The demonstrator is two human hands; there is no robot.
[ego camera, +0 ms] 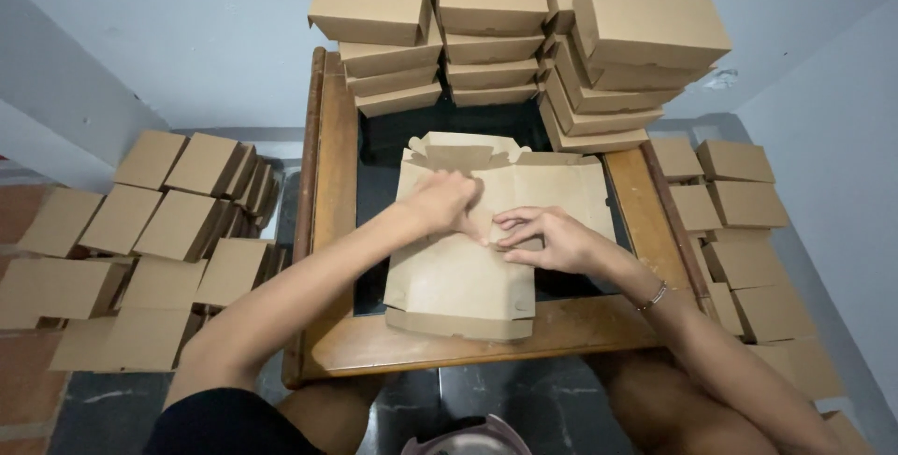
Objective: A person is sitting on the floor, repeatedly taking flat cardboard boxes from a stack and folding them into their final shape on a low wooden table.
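Lying under both hands, flat cardboard box blank (pixel 468 268), left hand (pixel 447 202) and right hand (pixel 552 238) grip pinching its centre fold

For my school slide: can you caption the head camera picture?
Two hands, left and right, press folds into a flat cardboard box on a wooden table.

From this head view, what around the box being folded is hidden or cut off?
- Fold under the left hand and right hand: covered by the fingers on the flat cardboard box.
- Rear stacks of folded boxes: tops cut by the upper edge.
- Table surface behind the stacks: hidden by them.
- Floor boxes on the right: cut off at the lower corner.
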